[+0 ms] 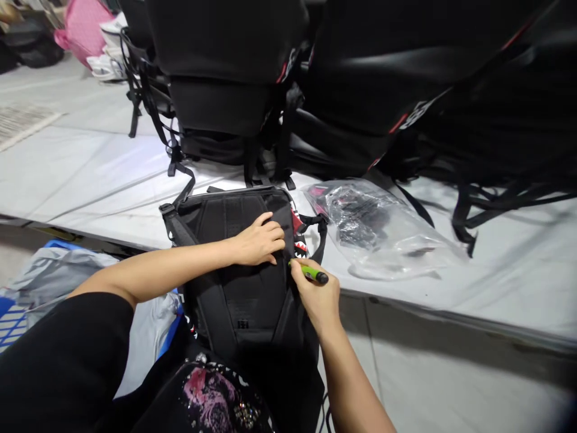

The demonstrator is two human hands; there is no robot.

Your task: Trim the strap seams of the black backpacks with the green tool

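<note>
White table (505, 282) at rear, lined with large black bags (229, 48); across its near edge, a black backpack (255, 288) is touched by the loosely spread left hand (258, 242), while a green pen-like tool (311, 274) is gripped by the right hand (321, 300).

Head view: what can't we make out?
All in the head view:
Green pen-like tool, tip: too small, close to the right hand.
Black backpack, front: faces away from camera.
Clear plastic bag, contents: glare and creases.
Black bags behind, tops: cut off by upper edge.
</note>
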